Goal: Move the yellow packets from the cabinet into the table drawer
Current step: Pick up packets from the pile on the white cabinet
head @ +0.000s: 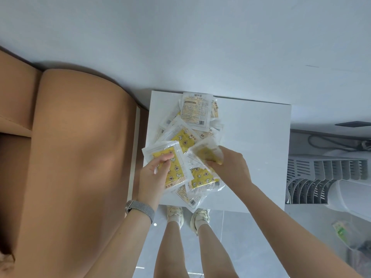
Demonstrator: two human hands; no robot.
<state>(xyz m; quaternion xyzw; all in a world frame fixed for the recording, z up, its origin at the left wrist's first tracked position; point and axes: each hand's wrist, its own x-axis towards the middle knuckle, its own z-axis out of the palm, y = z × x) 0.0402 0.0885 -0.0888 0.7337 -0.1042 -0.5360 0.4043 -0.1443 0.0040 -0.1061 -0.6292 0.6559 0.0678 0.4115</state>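
Several yellow packets with star and moon prints in clear wrappers lie heaped on a small white table (257,141). My left hand (154,177) holds one flat yellow packet (170,169) at the heap's front left, fingers curled over its top face. My right hand (228,167) pinches a blurred packet (206,153) lifted just above the pile. A packet showing its white printed back (195,111) lies at the far end. No drawer or cabinet can be made out.
A tan upholstered headboard or sofa (70,157) fills the left. A white slatted fan or heater (325,177) lies on the floor at the right, with cables behind it. My legs and shoes (186,217) stand at the table's near edge on grey tiles.
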